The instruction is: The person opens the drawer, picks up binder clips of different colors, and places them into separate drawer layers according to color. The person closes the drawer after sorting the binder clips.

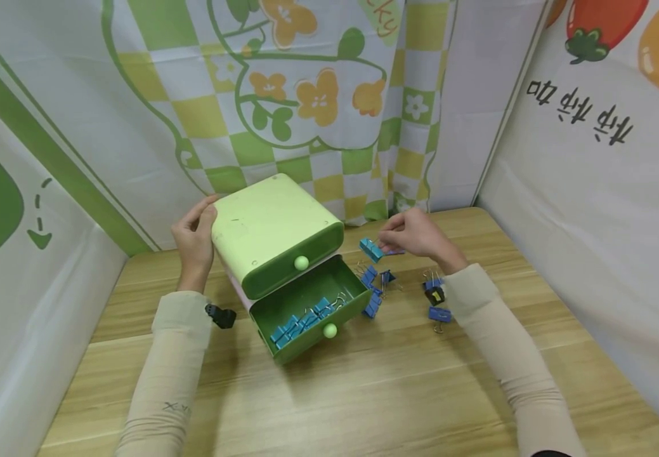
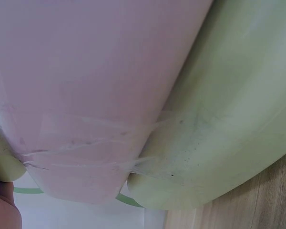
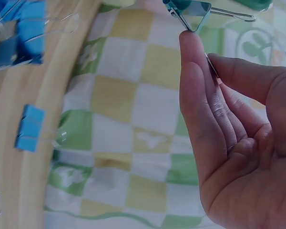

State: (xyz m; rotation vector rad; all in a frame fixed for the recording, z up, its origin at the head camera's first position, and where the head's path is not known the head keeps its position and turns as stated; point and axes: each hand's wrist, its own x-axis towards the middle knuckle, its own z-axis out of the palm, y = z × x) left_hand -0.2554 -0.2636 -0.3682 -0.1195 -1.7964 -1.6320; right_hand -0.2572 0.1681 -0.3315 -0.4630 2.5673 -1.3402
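A light-green and pink drawer box (image 1: 278, 219) stands tilted on the table, its lower drawer (image 1: 318, 285) pulled out. Several teal binder clips (image 1: 300, 324) lie along the front of that drawer. My left hand (image 1: 194, 244) holds the box at its back left corner; in the left wrist view the box's pink and green side (image 2: 86, 95) fills most of the picture. To the right of the box, my right hand (image 1: 417, 238) pinches a teal binder clip (image 1: 371, 249) by its wire handle between thumb and fingers, above the table.
Blue binder clips (image 1: 371, 303) lie close by the drawer's right side. More clips, including a blue one (image 1: 439, 315) and a dark one with a yellow mark (image 1: 434, 294), lie near my right sleeve. A patterned curtain (image 1: 312, 158) hangs behind the table.
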